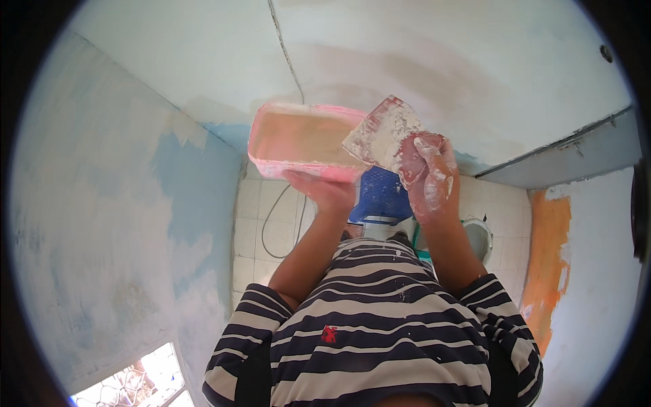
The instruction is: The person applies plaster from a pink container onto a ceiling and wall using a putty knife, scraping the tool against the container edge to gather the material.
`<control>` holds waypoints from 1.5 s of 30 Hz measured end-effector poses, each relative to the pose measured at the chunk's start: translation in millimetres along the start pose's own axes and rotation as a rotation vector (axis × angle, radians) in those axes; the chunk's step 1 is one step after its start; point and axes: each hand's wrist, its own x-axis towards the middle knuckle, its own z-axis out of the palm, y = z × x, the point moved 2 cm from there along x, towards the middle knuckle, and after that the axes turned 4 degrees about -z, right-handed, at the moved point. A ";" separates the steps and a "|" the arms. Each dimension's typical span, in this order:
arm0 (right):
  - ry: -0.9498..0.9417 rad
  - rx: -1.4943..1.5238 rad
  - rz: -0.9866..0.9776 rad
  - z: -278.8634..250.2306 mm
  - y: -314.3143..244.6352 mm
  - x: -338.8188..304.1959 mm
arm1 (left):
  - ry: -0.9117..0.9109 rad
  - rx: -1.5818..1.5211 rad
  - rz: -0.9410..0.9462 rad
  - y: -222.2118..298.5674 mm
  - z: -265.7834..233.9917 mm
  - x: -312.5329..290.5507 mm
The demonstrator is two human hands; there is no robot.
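My left hand (pixel 325 192) is wrapped under the near side of a pink rectangular tub (pixel 271 169), holding it up in front of the wall. Pale beige paste, smooth on top, lies inside the tub. In my right hand (pixel 434 178) is a flat reddish putty spreader (pixel 385 130), tilted, its face caked with whitish paste. The spreader's lower left edge overlaps the tub's right end; whether they touch I cannot tell. White paste smears cover my right thumb and fingers. The left fingertips are hidden beneath the tub.
Below the tub stands a blue plastic stool (pixel 383 197) on the tiled floor (pixel 245 237). A round bucket (pixel 478 237) sits to the right, and a thin hose (pixel 264 234) curls at left. Patchy blue-white walls (pixel 183 197) surround me, with an orange patch (pixel 546 251) at right.
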 end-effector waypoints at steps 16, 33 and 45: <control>0.093 -0.017 0.217 30.2 -0.3 -50.4 | -0.019 -0.126 -0.370 76.6 -19.1 20.7; 0.108 -0.078 0.143 42.6 -2.7 -74.4 | -0.021 -0.200 -0.368 90.9 -21.2 12.5; 0.190 0.001 -0.068 33.4 -23.1 -65.1 | -0.477 0.301 0.041 28.7 -98.5 0.5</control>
